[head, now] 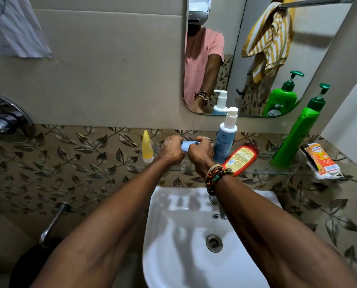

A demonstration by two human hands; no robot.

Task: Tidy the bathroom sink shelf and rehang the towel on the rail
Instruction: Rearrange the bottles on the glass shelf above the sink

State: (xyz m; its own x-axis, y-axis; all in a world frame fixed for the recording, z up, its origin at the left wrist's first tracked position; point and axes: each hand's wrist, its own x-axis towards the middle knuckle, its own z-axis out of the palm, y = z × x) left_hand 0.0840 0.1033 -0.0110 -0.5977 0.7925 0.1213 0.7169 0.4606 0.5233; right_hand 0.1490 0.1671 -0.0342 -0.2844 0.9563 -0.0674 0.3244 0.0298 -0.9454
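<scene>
Left hand (172,149) and right hand (200,153) both grip one pale blue tube (187,145) at the shelf (266,173), just left of the blue pump bottle (225,140). Further left sits one yellow tube (147,147); to its right, one orange bottle (242,157) lying flat, one green pump bottle (298,134), one carton (322,163). Towel (266,42) hangs bunched on the rail (314,3), mirrored above it.

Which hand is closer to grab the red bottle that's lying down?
Right, most likely. The red bottle lies on the glass shelf just beside the right hand; the left hand is farther off. Both hands grip the blue tube, so the right must let go first.
</scene>
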